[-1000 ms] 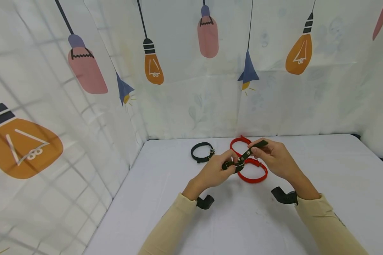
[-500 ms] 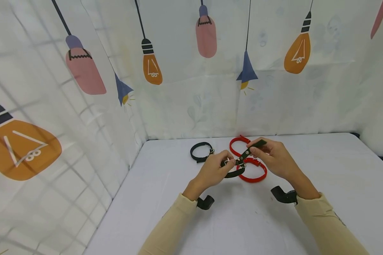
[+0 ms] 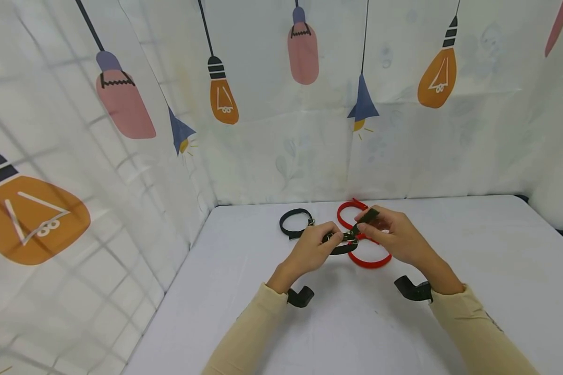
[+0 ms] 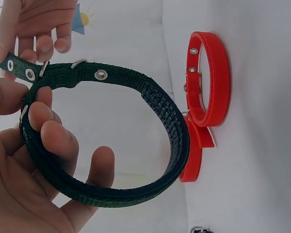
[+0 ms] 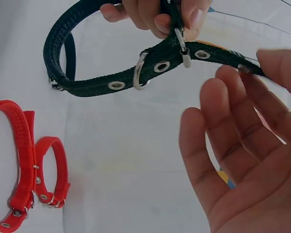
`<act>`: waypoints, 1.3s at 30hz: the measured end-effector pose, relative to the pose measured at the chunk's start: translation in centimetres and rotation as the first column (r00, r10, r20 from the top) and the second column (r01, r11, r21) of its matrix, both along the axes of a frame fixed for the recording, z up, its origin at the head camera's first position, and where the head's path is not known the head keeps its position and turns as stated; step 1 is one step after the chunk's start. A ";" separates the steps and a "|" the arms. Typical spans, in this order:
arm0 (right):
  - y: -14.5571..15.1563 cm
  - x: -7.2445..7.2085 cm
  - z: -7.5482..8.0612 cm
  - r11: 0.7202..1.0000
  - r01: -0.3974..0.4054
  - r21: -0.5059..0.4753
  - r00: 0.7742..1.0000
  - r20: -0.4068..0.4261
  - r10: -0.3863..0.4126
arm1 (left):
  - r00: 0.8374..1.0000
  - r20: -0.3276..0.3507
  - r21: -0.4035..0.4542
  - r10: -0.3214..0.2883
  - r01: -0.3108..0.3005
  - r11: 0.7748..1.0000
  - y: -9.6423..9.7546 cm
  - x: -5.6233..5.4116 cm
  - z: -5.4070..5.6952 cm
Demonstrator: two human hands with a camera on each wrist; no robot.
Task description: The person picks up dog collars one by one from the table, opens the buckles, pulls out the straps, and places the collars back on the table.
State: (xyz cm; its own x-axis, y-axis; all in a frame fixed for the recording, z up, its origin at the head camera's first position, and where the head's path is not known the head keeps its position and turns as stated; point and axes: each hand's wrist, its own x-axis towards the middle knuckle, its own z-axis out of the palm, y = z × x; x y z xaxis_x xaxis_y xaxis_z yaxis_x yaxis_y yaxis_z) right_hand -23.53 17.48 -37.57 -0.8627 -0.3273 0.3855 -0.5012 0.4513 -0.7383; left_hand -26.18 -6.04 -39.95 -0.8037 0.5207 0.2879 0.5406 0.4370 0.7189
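Above the table I hold a dark green buckled collar (image 3: 342, 250), its strap forming a loop. My left hand (image 3: 312, 247) pinches it at the buckle, the loop hanging round its fingers in the left wrist view. My right hand (image 3: 398, 237) pinches the free strap end (image 5: 223, 56) between thumb and fingers. The strap, with metal eyelets (image 5: 202, 54), passes through the buckle (image 5: 182, 44). A D-ring (image 5: 139, 72) sits on the band beside it. Behind and below the hands lie two red collars, the nearer one (image 3: 370, 264) partly covered by the right hand and the green strap.
A black collar (image 3: 282, 224) lies left of the farther red collar (image 3: 340, 213) on the white table (image 3: 352, 323). A patterned white curtain (image 3: 281, 156) rises behind the table's back edge. Another hangs along the left side. Black camera mounts (image 3: 301, 297) sit on both wrists.
The loop of the green collar has come into fuller view below my left hand. My right hand has shifted left, bringing the strap end closer to the buckle.
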 end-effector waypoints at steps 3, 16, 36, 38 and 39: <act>0.0 -0.2 -0.1 0.999 -0.025 0.027 1.000 0.005 0.025 | 1.000 0.013 0.056 -0.022 0.021 0.998 -0.3 -0.1 0.3; 0.4 -1.3 -1.5 0.994 -0.055 0.096 0.998 0.034 0.052 | 0.986 0.069 0.308 -0.152 0.124 0.943 -1.4 -0.6 1.4; 0.7 -1.2 -1.1 1.000 -0.021 0.017 0.995 -0.093 0.023 | 0.945 0.247 0.503 -0.213 0.063 0.862 -2.7 -1.2 2.4; 0.8 -1.1 -1.1 1.000 -0.016 0.012 0.996 -0.090 0.017 | 0.943 0.256 0.517 -0.214 0.053 0.854 -2.9 -1.2 2.5; 0.8 -1.1 -1.1 1.000 -0.015 0.011 0.996 -0.088 0.016 | 0.942 0.259 0.521 -0.213 0.050 0.852 -3.0 -1.2 2.5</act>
